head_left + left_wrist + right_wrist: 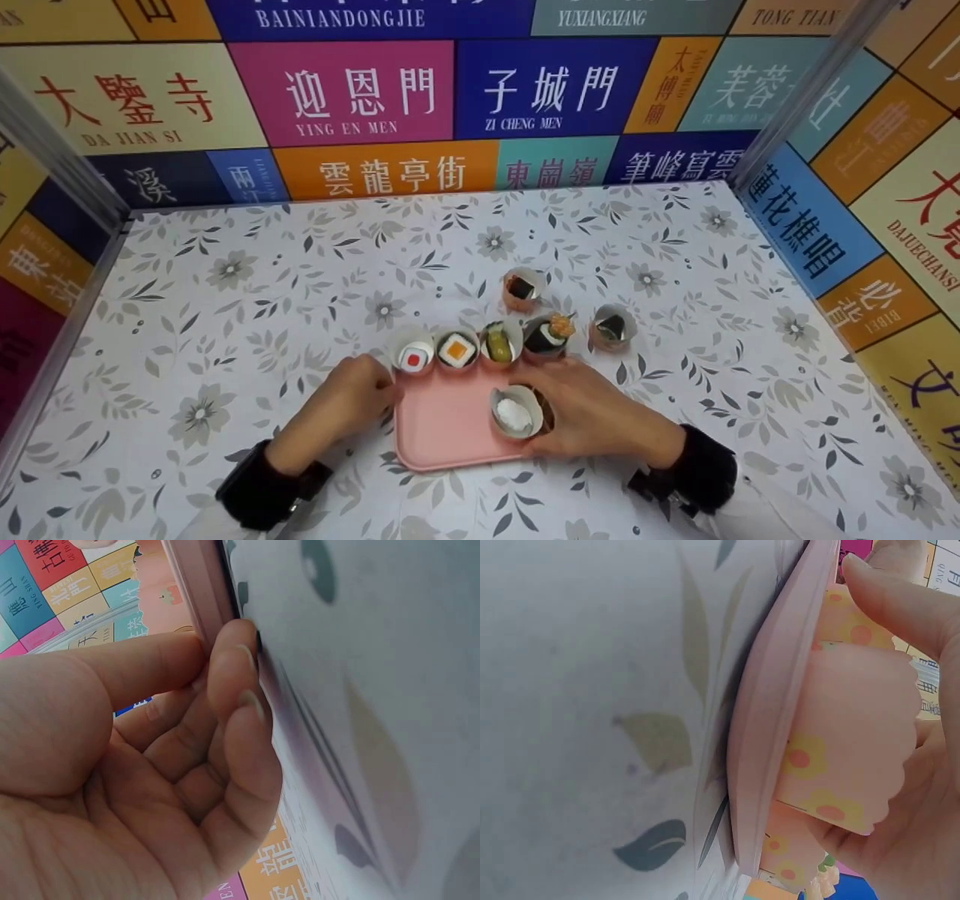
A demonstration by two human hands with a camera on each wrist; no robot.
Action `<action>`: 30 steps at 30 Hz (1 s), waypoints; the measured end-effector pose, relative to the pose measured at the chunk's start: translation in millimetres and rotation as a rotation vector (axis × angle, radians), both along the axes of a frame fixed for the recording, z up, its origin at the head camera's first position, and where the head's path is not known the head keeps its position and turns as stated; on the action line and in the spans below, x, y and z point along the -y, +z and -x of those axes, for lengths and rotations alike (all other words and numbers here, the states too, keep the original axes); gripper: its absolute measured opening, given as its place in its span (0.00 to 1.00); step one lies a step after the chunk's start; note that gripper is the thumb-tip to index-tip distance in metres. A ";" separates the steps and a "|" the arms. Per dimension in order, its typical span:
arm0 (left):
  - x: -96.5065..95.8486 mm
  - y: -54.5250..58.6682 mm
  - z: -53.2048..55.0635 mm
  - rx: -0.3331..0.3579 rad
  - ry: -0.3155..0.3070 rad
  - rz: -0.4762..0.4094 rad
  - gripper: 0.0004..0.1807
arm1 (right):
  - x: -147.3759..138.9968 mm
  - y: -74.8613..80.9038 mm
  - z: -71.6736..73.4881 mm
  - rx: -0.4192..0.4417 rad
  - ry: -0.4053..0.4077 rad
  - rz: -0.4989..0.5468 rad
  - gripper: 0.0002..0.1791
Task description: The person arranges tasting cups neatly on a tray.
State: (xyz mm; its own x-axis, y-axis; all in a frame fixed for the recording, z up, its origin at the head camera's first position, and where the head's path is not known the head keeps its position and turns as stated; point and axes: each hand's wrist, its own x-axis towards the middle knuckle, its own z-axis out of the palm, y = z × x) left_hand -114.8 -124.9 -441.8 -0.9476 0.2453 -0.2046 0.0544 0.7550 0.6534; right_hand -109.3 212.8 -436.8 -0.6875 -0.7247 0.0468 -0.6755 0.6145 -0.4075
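Observation:
A pink tray (450, 420) lies on the table, several paper cups of sushi along its far side. My left hand (354, 397) pinches the tray's left rim; in the left wrist view the thumb (157, 664) meets the rim and the other fingers curl beneath. At the tray's right end, my right hand (592, 409) holds a floral paper cup (847, 735) between thumb and fingers. Its contents are mostly hidden in the head view, only a brown patch (545, 411) showing. Just left of it stands a cup with a white filling (514, 414).
The far row includes a red-centred roll (413, 359), an orange-centred roll (457, 349), a green-topped piece (499, 346) and a hand roll (547, 337). Two more cups, one behind (523, 289) and one to the right (613, 328), stand off the tray. Lettered panels (341, 94) enclose the table.

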 end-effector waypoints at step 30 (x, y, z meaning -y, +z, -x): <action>0.5 0.0 0.4 -0.004 0.002 0.009 0.28 | -111.2 -0.7 28.5 -0.032 -0.477 0.218 0.62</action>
